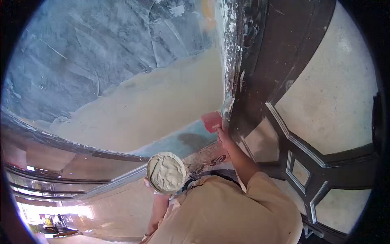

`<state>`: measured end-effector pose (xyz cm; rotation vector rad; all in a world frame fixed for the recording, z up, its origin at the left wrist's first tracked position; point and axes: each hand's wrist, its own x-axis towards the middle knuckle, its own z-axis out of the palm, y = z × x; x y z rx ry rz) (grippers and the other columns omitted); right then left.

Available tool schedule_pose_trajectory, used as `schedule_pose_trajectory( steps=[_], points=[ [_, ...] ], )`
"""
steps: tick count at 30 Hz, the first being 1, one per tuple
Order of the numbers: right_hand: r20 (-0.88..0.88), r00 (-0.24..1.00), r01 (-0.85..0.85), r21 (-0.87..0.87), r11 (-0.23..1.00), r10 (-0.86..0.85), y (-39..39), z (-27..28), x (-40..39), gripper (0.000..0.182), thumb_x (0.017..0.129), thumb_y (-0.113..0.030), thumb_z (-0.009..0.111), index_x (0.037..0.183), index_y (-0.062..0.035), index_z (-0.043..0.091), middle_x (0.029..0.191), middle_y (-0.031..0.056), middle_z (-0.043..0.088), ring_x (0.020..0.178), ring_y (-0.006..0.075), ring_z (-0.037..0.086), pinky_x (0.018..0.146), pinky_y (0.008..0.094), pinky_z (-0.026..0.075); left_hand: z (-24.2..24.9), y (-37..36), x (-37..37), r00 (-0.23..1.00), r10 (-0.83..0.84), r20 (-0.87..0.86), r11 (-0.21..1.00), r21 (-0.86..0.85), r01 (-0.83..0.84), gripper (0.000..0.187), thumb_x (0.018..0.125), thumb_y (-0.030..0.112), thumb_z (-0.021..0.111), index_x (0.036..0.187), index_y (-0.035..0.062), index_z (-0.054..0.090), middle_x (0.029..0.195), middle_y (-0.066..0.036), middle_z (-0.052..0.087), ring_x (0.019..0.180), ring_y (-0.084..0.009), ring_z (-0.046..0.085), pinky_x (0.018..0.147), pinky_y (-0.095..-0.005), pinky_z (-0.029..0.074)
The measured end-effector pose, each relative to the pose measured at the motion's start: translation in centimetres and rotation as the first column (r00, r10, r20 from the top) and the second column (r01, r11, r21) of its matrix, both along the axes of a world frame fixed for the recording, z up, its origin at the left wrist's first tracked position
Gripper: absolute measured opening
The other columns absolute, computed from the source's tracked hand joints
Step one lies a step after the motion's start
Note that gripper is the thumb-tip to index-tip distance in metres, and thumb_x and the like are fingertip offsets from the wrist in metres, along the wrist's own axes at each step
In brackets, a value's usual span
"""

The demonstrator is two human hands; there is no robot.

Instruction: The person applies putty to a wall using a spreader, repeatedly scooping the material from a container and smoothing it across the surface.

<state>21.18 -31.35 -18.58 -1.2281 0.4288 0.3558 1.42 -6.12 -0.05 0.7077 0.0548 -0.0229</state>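
Note:
My right hand (222, 134) is closed around the handle of a red putty knife (211, 121). Its blade lies against the lower right corner of the surface in front of me, beside the dark frame. A round tub (164, 153) rests in my left hand (150, 186), at the bottom centre, its open top facing the camera. Creamy beige putty (165, 174) with ridges and folds fills it. Most of my left fingers are hidden behind the tub. A smooth beige coat (150, 107) covers the middle of the surface; above it the surface is blue-grey (101, 44) and streaked.
A dark post (254, 61) with chipped, paint-smeared edges borders the right side. Beyond it stand dark framed panels (325, 81) with pale insets. A brown ledge (73, 142) runs along the lower left. Printed sheeting (213, 159) lies below the red blade.

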Motion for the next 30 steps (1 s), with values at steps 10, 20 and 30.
schedule_pose_trajectory(
  steps=[10,20,30],
  points=[
    [0.358,0.874,-0.275,-0.193,0.942,0.328,-1.0,9.3,-0.8,0.028,0.095,-0.034,0.054,0.096,-0.0072,0.064,0.068,-0.0012,0.052,0.053,0.0083,0.044,0.049,0.0248,0.038,0.3,0.6,-0.5,0.995,0.098,-0.028,0.993,-0.058,-0.1,0.096,0.072,0.078,0.051,0.145,0.018,0.032,0.147,-0.009,0.036,0.129,-0.0331,0.04,0.104,-0.053,0.038],
    [0.621,0.724,-0.28,-0.133,0.951,0.3,2.9,18.8,-1.1,0.017,0.096,-0.02,0.054,0.096,-0.0047,0.059,0.078,-0.0059,0.05,0.073,0.0031,0.044,0.065,0.0211,0.039,2.5,1.8,0.4,0.985,0.168,0.041,0.972,-0.172,-0.159,0.089,0.079,0.078,0.039,0.144,0.0179,0.034,0.147,-0.008,0.036,0.131,-0.0318,0.039,0.108,-0.0522,0.033],
    [0.514,0.637,-0.663,-0.015,0.749,0.574,10.4,20.6,-3.1,0.015,0.099,-0.02,0.049,0.097,-0.0066,0.054,0.081,-0.0077,0.045,0.075,0.0022,0.041,0.069,0.0199,0.038,1.7,3.2,-0.2,0.969,0.244,0.04,0.953,-0.195,-0.232,0.091,0.078,0.079,0.038,0.146,0.0193,0.031,0.149,-0.009,0.033,0.133,-0.0334,0.037,0.107,-0.0519,0.034]
  ],
)
